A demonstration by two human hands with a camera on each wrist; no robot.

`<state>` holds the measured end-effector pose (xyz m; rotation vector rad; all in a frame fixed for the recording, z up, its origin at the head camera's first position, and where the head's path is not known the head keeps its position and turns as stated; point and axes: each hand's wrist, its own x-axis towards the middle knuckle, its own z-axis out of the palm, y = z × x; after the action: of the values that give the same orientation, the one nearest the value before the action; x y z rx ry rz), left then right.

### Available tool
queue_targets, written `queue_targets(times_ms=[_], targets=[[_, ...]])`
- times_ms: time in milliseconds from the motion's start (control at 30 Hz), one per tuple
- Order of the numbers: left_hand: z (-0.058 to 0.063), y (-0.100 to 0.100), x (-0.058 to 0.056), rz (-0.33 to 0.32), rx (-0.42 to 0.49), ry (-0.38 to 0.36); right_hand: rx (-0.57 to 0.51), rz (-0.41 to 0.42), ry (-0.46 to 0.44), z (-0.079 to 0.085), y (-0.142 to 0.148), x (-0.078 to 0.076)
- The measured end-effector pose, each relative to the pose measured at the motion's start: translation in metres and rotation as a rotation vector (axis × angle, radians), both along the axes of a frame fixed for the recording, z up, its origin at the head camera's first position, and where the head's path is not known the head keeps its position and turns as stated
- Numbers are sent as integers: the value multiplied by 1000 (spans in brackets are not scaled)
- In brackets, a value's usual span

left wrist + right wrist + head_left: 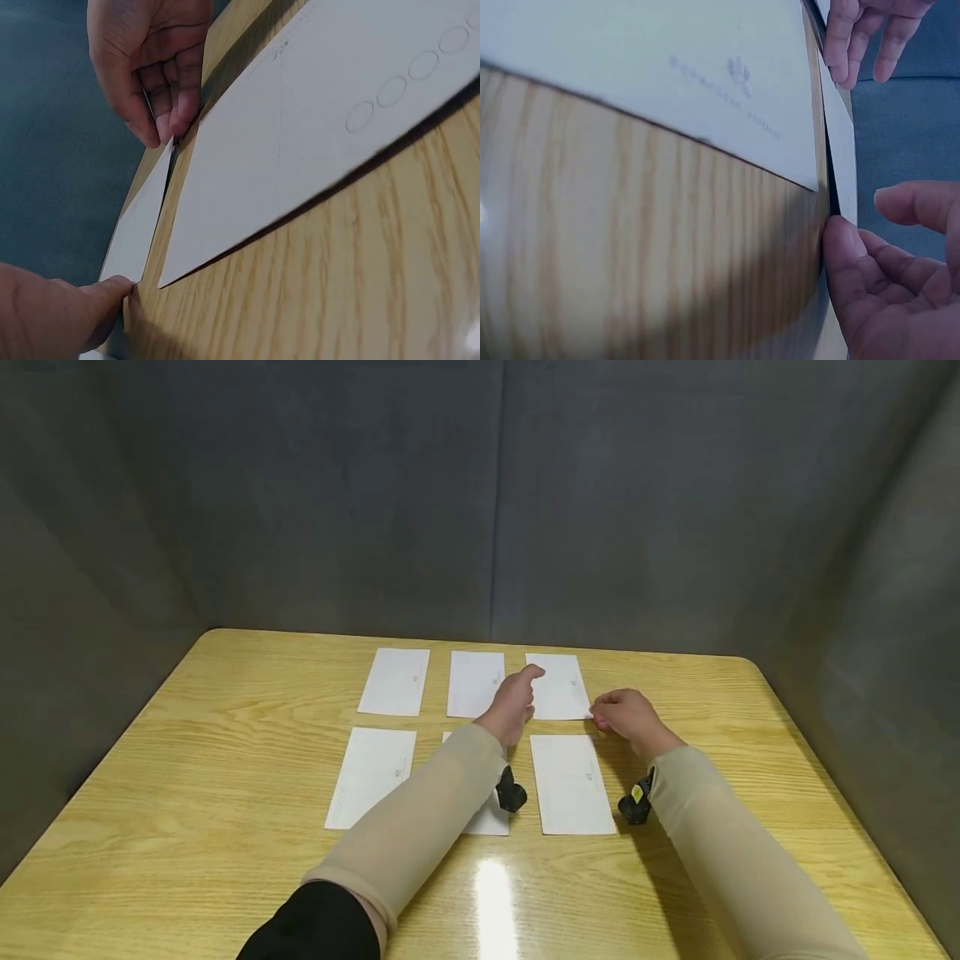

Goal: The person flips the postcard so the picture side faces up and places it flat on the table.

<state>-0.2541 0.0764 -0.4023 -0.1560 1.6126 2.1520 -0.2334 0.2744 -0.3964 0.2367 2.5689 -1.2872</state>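
Six white postcards lie in two rows of three on the table. At the far right one point(558, 689), both my hands are at its near corners. My right hand point(626, 714) pinches its near right corner between thumb and fingers. At the near left corner, my left hand point(513, 702) holds the card with its thumb point(109, 289) on the edge, one finger stretched out over the card. The near right postcard point(573, 785) lies just below, printed with a row of circles and a small mark. My left forearm partly covers the near middle postcard point(491, 814).
The far left postcard point(393, 682), far middle postcard point(472, 681) and near left postcard point(367, 777) lie to the left. Grey curtains point(480, 510) enclose the wooden table point(187, 793) at the back and sides. Each wrist wears a small black camera point(512, 792).
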Motion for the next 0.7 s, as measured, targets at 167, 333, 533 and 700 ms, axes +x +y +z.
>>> queue_targets(times_ms=[167, 333, 533, 700], targets=[[-4, 1, -2, 9, 9, -8, -27, -34, -7, -5, 2, -1], [-7, 2, -1, 3, 3, 4, -45, -64, 4, -12, 0, -2], [-7, 0, -1, -11, -27, 12, -102, -70, 23, -11, -2, 0], [-7, 0, -1, -20, -33, 23, -136, -80, 31, -11, -2, 1]])
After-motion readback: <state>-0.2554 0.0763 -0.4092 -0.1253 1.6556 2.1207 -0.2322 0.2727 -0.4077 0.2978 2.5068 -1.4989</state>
